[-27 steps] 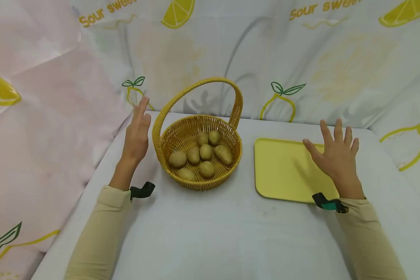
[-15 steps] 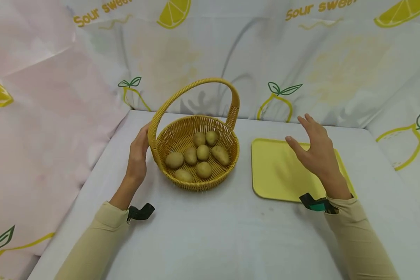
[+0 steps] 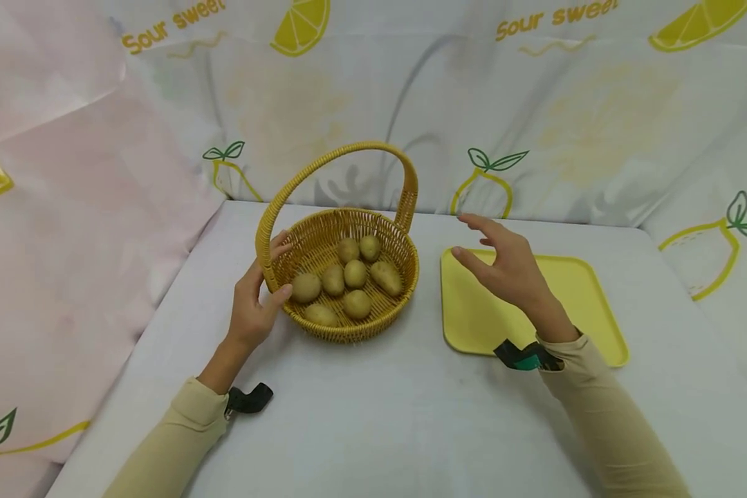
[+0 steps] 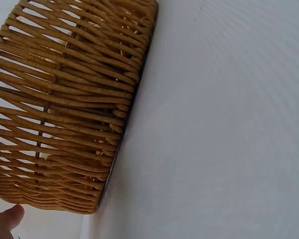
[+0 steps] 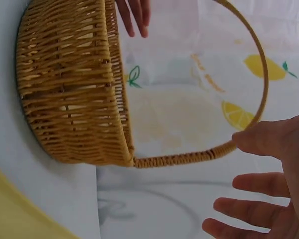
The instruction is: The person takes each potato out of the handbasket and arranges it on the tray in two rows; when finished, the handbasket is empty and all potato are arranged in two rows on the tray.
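Observation:
In the head view, a yellow wicker basket [image 3: 342,333] with a tall arched handle [image 3: 324,162] holds several potatoes [image 3: 354,274]. My left hand [image 3: 252,311] is at the basket's left side, its fingers reaching over the rim beside the handle's foot and its thumb at the near rim, close to a potato [image 3: 306,287]. The right wrist view has those left fingers [image 5: 134,12] extended above the rim. My right hand [image 3: 507,266], fingers spread and holding nothing, hovers over the left part of a yellow tray [image 3: 582,304], apart from the basket.
The basket and tray stand side by side on a white-covered table [image 3: 373,422]. A lemon-printed cloth [image 3: 348,90] hangs behind the table, and a pinkish cloth [image 3: 68,228] hangs along the left.
My left hand has come down from beside the basket, its fingers now over the rim. My right hand has moved left across the tray toward the basket. The view has shifted slightly.

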The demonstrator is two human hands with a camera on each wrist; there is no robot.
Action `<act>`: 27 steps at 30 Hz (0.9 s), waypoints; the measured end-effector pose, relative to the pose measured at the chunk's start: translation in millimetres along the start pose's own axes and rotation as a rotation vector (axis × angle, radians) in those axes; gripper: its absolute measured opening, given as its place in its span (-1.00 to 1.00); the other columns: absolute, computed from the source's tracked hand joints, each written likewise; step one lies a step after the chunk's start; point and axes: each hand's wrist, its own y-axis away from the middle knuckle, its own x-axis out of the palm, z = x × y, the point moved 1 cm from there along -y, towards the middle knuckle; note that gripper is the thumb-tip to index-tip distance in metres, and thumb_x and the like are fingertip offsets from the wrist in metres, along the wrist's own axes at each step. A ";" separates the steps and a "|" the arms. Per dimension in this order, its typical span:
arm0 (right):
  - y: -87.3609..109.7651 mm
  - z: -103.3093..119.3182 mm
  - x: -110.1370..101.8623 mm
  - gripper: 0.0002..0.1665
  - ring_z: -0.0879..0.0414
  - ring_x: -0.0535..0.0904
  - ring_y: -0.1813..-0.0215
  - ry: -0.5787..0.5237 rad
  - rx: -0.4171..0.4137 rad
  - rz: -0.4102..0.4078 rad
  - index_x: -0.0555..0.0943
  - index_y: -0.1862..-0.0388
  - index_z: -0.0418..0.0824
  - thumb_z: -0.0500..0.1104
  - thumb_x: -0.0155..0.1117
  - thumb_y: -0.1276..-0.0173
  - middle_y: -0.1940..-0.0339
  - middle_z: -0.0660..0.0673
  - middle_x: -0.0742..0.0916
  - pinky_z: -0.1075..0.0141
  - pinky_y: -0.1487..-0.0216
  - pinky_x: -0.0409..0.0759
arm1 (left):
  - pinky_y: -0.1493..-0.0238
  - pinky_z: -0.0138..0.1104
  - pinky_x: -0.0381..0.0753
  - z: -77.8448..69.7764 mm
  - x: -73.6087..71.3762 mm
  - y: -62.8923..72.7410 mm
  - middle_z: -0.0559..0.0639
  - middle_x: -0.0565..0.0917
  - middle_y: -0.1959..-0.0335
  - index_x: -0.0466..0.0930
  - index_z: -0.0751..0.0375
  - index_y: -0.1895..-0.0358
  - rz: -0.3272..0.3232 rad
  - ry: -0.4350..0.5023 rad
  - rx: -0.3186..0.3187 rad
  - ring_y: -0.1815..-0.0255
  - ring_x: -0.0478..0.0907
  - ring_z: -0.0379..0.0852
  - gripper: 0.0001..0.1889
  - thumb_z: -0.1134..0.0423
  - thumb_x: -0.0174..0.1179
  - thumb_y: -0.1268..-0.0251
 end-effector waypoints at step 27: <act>-63.7 21.5 63.2 -0.50 -0.19 0.58 -0.28 -0.142 -0.022 0.325 0.59 -0.38 -0.26 -0.12 0.32 -0.53 -0.31 -0.23 0.66 -0.04 -0.14 0.64 | -0.27 -0.45 0.46 22.3 4.6 21.8 0.32 0.54 -0.36 0.64 0.59 -0.15 -0.131 -0.226 -0.054 -0.40 0.44 0.30 -0.61 0.54 0.30 -0.24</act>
